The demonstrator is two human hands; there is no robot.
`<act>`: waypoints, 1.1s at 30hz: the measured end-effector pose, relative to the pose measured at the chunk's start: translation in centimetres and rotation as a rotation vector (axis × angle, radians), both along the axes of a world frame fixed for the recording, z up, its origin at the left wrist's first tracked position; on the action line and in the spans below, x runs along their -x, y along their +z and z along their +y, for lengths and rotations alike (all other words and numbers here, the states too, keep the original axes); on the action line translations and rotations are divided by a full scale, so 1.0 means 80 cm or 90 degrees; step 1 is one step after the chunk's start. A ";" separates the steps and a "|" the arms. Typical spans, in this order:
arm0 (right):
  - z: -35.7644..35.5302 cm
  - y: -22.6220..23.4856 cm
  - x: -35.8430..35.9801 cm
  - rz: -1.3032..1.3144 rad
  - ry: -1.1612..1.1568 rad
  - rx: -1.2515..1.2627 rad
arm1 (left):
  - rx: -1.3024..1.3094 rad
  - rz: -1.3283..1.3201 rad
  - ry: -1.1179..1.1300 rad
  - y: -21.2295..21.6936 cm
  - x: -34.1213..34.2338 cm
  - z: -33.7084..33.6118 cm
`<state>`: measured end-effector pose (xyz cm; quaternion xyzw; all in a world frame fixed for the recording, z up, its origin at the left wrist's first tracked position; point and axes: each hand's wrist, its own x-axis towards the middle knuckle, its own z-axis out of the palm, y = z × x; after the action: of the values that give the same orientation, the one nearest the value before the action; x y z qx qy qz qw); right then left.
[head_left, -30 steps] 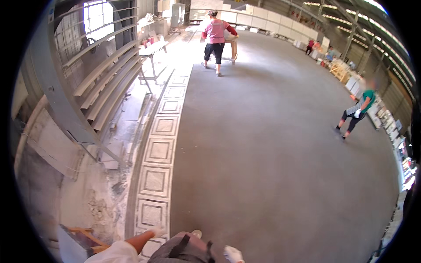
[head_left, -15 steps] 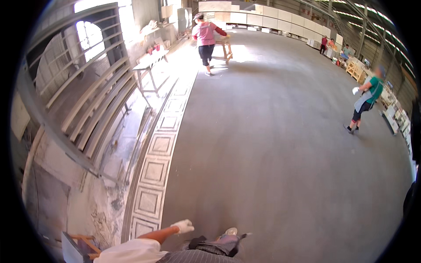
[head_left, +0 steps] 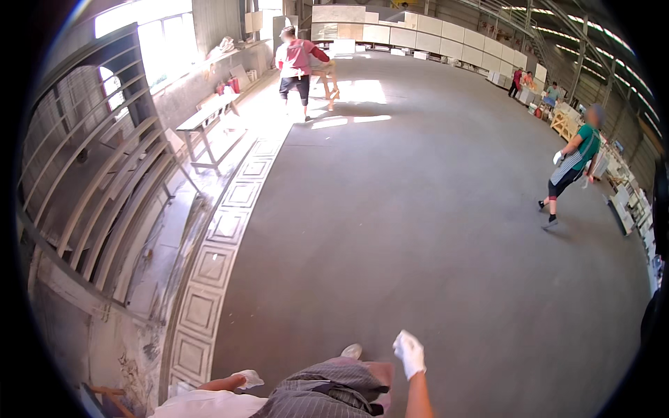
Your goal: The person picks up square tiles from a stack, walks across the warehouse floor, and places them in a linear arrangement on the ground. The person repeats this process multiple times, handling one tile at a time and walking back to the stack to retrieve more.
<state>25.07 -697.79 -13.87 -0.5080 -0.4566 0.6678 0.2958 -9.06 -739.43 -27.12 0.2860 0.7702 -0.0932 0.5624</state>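
Note:
My left hand [head_left: 249, 380], in a white glove, hangs low beside my striped grey apron [head_left: 313, 390], its fingers loosely stretched and holding nothing. In front of me to the right, my right hand [head_left: 410, 353] is raised over the grey floor [head_left: 432, 244], also white-gloved. Its fingers are curled in, with nothing seen in them. Neither hand touches anything. A light shoe [head_left: 352, 351] of mine shows past the apron's edge.
A band of framed stone panels [head_left: 198, 310] runs along my left, beside a metal rack [head_left: 104, 202] and a bench [head_left: 205, 122]. Far ahead, a person in pink [head_left: 296, 59] is at a wooden stand [head_left: 326, 82]. A person in green [head_left: 585, 150] walks at the right. Pale slabs [head_left: 418, 31] line the back.
My right hand has come into view and my left has drawn back. The panels and rack have shifted lower left. The person in green has taken a step and lowered their arms.

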 end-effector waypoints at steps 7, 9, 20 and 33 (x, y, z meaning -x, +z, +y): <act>0.078 -0.174 -0.251 -0.470 0.280 -0.103 | -0.274 -0.072 -0.141 0.128 0.003 0.579; 0.139 -0.130 -0.224 -0.445 0.086 0.303 | -0.343 -0.047 -0.101 0.143 0.014 0.712; 0.724 -0.149 -0.175 -0.291 -0.011 0.292 | -0.286 -0.065 -0.113 0.109 -0.001 1.102; 1.452 -0.017 0.174 0.055 0.091 -0.016 | -0.068 0.037 0.153 -0.117 0.182 1.362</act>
<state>11.15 -581.60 -15.23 -0.4411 -0.4869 0.7025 0.2736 -23.62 -630.49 -36.49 0.2184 0.8187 0.0081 0.5310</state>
